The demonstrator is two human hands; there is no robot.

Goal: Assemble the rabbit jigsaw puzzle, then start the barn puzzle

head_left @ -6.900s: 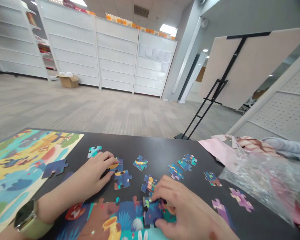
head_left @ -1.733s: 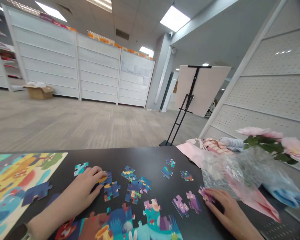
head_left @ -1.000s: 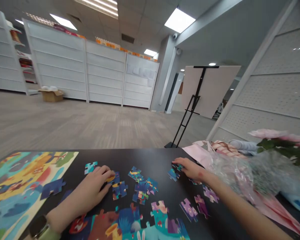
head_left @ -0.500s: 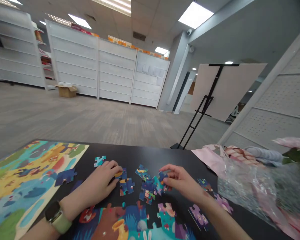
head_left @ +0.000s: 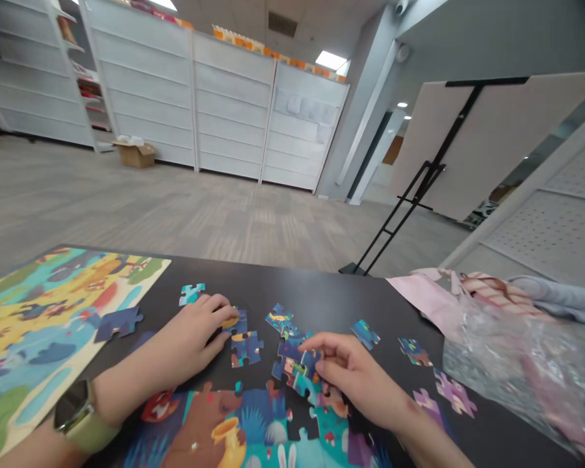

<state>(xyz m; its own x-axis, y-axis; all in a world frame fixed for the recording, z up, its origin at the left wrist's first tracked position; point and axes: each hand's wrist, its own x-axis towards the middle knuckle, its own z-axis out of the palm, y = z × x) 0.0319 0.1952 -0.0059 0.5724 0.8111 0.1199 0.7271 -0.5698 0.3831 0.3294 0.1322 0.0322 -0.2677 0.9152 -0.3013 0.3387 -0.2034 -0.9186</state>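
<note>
My left hand lies spread, its fingertips resting on a blue jigsaw piece on the black desk; a wristwatch sits on that wrist. My right hand is curled, thumb and fingers pinching a second blue jigsaw piece just above a cluster of loose pieces. The partly assembled jigsaw lies along the near desk edge, between a picture board on the left and purple pieces beside a crumpled clear plastic bag on the right.

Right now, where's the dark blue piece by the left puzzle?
Head view: the dark blue piece lies on the black table at the colourful puzzle's right edge, left of the left hand.
</note>
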